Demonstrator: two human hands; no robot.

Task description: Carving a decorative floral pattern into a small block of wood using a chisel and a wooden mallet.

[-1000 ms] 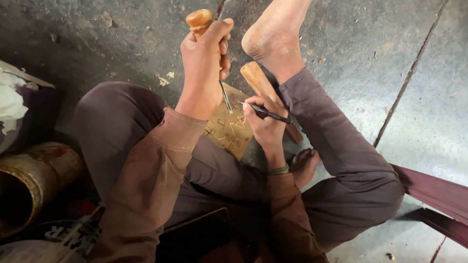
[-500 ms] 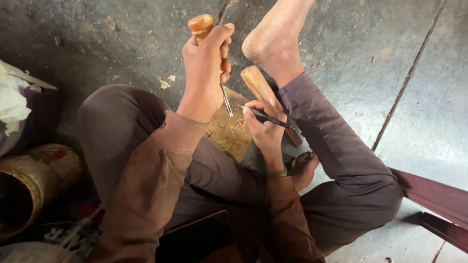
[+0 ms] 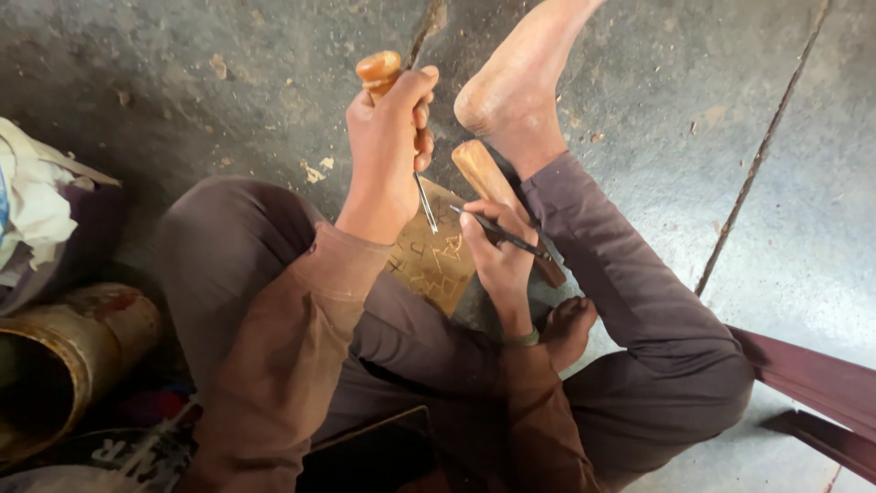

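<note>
I sit cross-legged on a concrete floor with a small carved wooden panel lying by my legs. My left hand is shut on a chisel with a rounded wooden handle. Its metal blade points down and hangs just above the panel. My right hand rests at the panel's right edge and pinches a thin dark stick-like tool. A wooden mallet lies under that hand, against my right leg near my bare foot.
A dented brass-coloured cylinder lies at the lower left, with a bundle of cloth above it. Dark red wooden boards jut in at the lower right. Wood chips dot the floor. A groove crosses the floor.
The view has shifted a little. Both hands keep their grips and stay in nearly the same places over the panel.
</note>
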